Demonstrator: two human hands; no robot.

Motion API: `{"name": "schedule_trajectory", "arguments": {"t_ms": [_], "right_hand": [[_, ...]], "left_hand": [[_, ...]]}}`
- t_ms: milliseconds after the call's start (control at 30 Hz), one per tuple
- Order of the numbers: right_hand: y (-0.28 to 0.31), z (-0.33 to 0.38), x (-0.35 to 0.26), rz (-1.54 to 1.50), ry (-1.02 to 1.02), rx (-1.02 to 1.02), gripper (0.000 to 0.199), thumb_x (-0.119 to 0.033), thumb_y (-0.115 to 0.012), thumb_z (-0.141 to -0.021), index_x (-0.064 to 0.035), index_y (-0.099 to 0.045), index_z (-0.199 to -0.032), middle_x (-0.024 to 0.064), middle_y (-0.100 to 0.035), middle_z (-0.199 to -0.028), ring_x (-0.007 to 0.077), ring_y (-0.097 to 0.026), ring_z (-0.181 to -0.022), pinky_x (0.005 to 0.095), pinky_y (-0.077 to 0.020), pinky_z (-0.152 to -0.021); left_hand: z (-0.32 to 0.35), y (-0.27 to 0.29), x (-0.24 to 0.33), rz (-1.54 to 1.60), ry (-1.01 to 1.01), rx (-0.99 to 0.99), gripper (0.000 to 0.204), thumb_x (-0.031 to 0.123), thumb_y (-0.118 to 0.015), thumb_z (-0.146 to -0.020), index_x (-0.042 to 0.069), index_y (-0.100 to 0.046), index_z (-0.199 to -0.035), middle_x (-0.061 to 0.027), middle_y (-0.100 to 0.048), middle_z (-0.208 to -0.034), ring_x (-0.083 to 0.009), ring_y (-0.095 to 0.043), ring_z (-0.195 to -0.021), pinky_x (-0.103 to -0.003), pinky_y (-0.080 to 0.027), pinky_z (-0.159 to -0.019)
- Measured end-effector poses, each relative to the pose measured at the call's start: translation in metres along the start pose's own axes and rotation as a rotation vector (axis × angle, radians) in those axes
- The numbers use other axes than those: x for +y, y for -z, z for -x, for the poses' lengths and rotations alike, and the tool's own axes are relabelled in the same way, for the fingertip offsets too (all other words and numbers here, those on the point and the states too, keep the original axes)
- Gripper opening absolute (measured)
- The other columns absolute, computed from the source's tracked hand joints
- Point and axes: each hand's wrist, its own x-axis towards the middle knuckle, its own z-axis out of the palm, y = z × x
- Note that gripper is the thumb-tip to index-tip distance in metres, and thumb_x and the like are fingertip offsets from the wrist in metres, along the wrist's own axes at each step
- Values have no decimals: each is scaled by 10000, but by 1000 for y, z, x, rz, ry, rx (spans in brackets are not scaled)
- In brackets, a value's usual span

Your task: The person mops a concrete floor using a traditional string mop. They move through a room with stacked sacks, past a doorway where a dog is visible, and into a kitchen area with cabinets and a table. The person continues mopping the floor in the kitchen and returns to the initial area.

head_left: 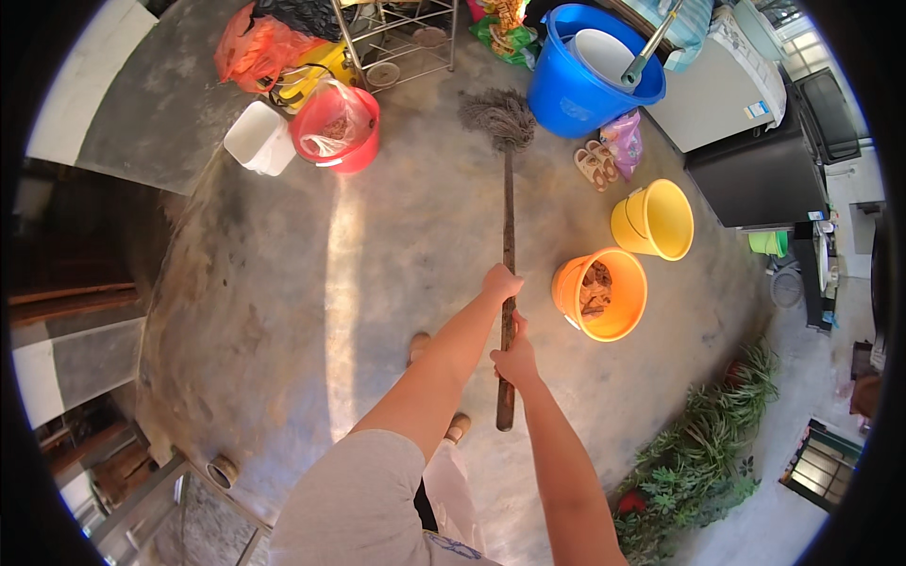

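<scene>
A string mop with a long dark wooden handle point(510, 212) stretches away from me across the concrete floor. Its grey mop head point(497, 117) lies on the floor just left of the big blue bucket point(574, 90). My left hand point(501, 282) is wrapped round the handle about midway down its near half. Closer to me, my right hand point(517, 354) grips the same handle near its butt end, which sticks out below the fingers. Right of my hands stands an orange bucket point(623, 294) with brown scraps inside, and beyond it a yellow bucket point(666, 220).
A red bucket point(363, 141) and a white bin point(260, 140) stand at the far left, beside a metal rack point(401, 71). Small sandals point(593, 168) lie by the blue bucket. Potted plants point(703, 443) line the right side; a black cabinet point(755, 179) stands at far right.
</scene>
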Motion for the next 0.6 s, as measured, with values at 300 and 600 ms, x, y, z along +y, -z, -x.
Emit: {"name": "schedule_trajectory", "arguments": {"t_ms": [300,600], "right_hand": [[-20,75,40,201,86,-166,845,20,-531,-677,-197,-141,-1395,144,-566,-650,251,-573,-475,369,-474,-461],[-31,213,117,480,122,-531,826,12,-546,-688,-205,-158,-1385,168,-560,-686,267,-585,-496,362,-492,-486]], "left_hand": [[66,-23,-104,365,22,96,513,226,-654,-692,-88,-486,-1061,-206,-610,-863,-314,-605,-790,-420,-466,-670],[213,-108,-257,733,177,336,294,184,-638,-685,-64,-557,-820,-156,-605,-762,-264,-597,-655,-396,-455,-548]]}}
